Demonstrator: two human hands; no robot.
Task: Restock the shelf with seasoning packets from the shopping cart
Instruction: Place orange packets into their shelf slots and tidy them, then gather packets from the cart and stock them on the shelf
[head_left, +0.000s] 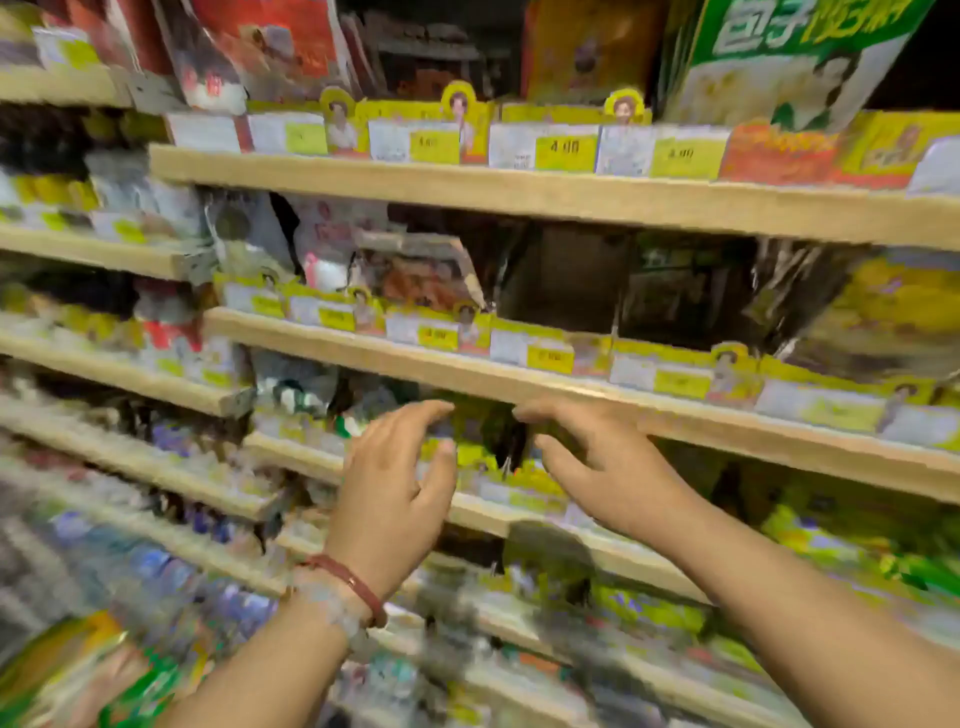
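Both of my hands reach toward a wooden shelf board (675, 421) in the middle of the rack. My left hand (400, 493), with a red bracelet at the wrist, has its fingers spread and holds nothing. My right hand (602, 457) is just to its right, fingers extended, also holding nothing. Between the two hands, on the shelf below that board, stand dark green seasoning packets (493, 431), blurred by motion. I cannot tell whether a fingertip touches them. The shopping cart is out of view.
Several wooden shelves run across the view, each fronted by yellow price tags (566, 153). A large green and white bag (779, 62) stands on the top shelf at the right. Dark packets (675, 291) fill the shelf above my hands. Blurred green packs (831, 540) lie at lower right.
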